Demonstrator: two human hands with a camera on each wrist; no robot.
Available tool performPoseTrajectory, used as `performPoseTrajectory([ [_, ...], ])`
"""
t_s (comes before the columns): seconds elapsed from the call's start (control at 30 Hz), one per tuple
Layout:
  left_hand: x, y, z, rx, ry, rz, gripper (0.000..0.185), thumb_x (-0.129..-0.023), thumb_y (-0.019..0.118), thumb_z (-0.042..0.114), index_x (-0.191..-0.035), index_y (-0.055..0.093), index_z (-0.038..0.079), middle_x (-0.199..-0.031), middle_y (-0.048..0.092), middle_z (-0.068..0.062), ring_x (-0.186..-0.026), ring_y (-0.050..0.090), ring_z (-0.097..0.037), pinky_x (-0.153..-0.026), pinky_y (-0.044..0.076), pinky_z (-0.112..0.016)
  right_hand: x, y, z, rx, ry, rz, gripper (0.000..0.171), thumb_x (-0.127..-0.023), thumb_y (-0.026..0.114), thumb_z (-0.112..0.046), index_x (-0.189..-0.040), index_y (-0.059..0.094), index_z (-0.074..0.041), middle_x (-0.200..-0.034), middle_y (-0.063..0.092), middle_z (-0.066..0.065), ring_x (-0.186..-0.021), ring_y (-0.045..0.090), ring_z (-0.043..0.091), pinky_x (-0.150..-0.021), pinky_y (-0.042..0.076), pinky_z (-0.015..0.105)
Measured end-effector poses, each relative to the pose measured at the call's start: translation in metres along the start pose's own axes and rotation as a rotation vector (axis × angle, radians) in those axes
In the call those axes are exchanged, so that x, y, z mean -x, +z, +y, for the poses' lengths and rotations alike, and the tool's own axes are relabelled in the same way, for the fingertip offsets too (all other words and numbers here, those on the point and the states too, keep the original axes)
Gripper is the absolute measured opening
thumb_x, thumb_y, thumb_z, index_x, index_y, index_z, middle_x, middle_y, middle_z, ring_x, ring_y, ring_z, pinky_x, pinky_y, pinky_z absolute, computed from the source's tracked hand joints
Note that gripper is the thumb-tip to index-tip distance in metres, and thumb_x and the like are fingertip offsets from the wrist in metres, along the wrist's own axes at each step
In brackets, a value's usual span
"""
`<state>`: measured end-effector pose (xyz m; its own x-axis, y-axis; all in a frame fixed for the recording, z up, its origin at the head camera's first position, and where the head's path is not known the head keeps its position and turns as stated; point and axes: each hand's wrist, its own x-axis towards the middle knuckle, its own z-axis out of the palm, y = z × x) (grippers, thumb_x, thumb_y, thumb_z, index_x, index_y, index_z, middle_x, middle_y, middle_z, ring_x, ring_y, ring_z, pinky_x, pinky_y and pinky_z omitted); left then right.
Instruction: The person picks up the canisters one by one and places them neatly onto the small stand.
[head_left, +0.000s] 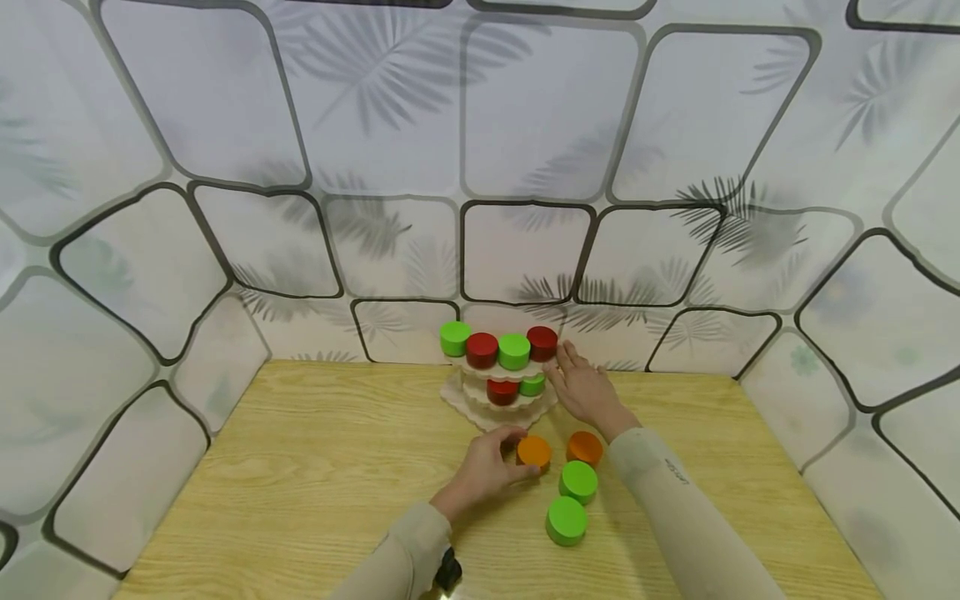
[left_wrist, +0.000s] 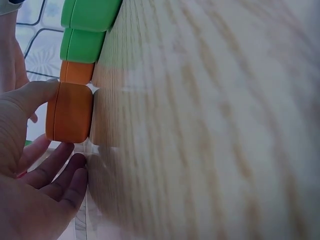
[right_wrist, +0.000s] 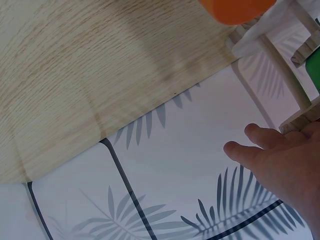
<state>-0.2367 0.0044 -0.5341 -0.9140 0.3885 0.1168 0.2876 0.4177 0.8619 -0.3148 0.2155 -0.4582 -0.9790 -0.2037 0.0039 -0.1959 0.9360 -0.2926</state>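
Note:
My left hand [head_left: 483,471] holds an orange round block [head_left: 533,451] on the table, thumb at its near side and fingers curled round the far side. In the left wrist view that block [left_wrist: 72,114] sits between thumb and fingertips. My right hand [head_left: 587,390] is at the right side of a tiered wooden stand [head_left: 461,398], its fingers extended beside the top tier's edge. Nearest to it up there is a dark red block [head_left: 542,342]. In the right wrist view, fingers [right_wrist: 250,154] lie against the stand's edge, partly cut off by the frame.
On the top tier are also a red block [head_left: 482,351] and two green ones; a red [head_left: 502,392] and a green [head_left: 532,384] block sit lower. Another orange block [head_left: 584,448] and two green blocks [head_left: 567,521] stand on the table. Patterned cloth [head_left: 405,258] rises behind.

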Motion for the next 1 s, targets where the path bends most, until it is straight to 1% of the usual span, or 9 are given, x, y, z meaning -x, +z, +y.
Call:
performPoseTrajectory([
  [0.2, 0.000, 0.000, -0.001, -0.043, 0.016, 0.001, 0.058, -0.087, 0.089, 0.027, -0.134, 0.068, 0.000, -0.130, 0.073, -0.011, -0.123, 0.067, -0.028, -0.109, 0.054, -0.045, 0.000, 0.001, 0.000, -0.001, 0.000, 0.001, 0.073, -0.115, 0.025, -0.050, -0.167, 0.017, 0.001, -0.175, 0.013, 0.022, -0.155, 0.031, 0.049, -0.123, 0.022, 0.075],
  [0.47, 0.000, -0.001, -0.003, -0.035, 0.021, 0.010, 0.055, -0.086, 0.089, 0.029, -0.130, 0.070, 0.002, -0.127, 0.074, -0.010, -0.119, 0.067, -0.026, -0.106, 0.055, -0.044, 0.000, 0.000, 0.000, -0.001, -0.007, 0.003, 0.072, -0.115, 0.025, -0.049, -0.167, 0.016, 0.001, -0.175, 0.013, 0.022, -0.155, 0.030, 0.050, -0.122, 0.021, 0.075],
  [0.63, 0.002, -0.003, -0.004, -0.014, 0.015, 0.015, 0.057, -0.086, 0.089, 0.030, -0.131, 0.069, 0.002, -0.129, 0.073, -0.011, -0.120, 0.067, -0.027, -0.107, 0.054, -0.046, 0.000, 0.000, 0.000, -0.002, -0.007, -0.002, 0.072, -0.116, 0.024, -0.049, -0.167, 0.015, 0.001, -0.175, 0.012, 0.022, -0.155, 0.030, 0.050, -0.122, 0.021, 0.075],
  [0.83, 0.005, -0.007, -0.007, -0.016, 0.038, 0.042, 0.055, -0.085, 0.090, 0.030, -0.128, 0.070, 0.004, -0.124, 0.074, -0.008, -0.112, 0.067, -0.023, -0.100, 0.057, -0.039, 0.000, 0.001, 0.001, -0.006, -0.003, 0.001, 0.073, -0.115, 0.024, -0.050, -0.167, 0.015, 0.001, -0.175, 0.012, 0.022, -0.156, 0.029, 0.050, -0.123, 0.021, 0.075],
  [0.9, 0.007, -0.010, -0.007, -0.011, 0.033, 0.049, 0.055, -0.084, 0.090, 0.031, -0.128, 0.071, 0.005, -0.122, 0.074, -0.008, -0.110, 0.067, -0.022, -0.099, 0.057, -0.038, 0.000, 0.002, 0.001, -0.007, -0.001, -0.001, 0.073, -0.115, 0.024, -0.050, -0.167, 0.015, 0.001, -0.175, 0.012, 0.022, -0.156, 0.029, 0.050, -0.123, 0.021, 0.075],
  [1.0, 0.010, -0.015, -0.008, 0.008, 0.010, 0.055, 0.055, -0.085, 0.089, 0.032, -0.130, 0.070, 0.006, -0.123, 0.074, -0.007, -0.109, 0.067, -0.021, -0.098, 0.057, -0.037, 0.001, 0.001, 0.000, -0.008, 0.002, -0.005, 0.073, -0.115, 0.024, -0.050, -0.167, 0.015, 0.001, -0.175, 0.011, 0.022, -0.156, 0.028, 0.049, -0.123, 0.020, 0.075],
])
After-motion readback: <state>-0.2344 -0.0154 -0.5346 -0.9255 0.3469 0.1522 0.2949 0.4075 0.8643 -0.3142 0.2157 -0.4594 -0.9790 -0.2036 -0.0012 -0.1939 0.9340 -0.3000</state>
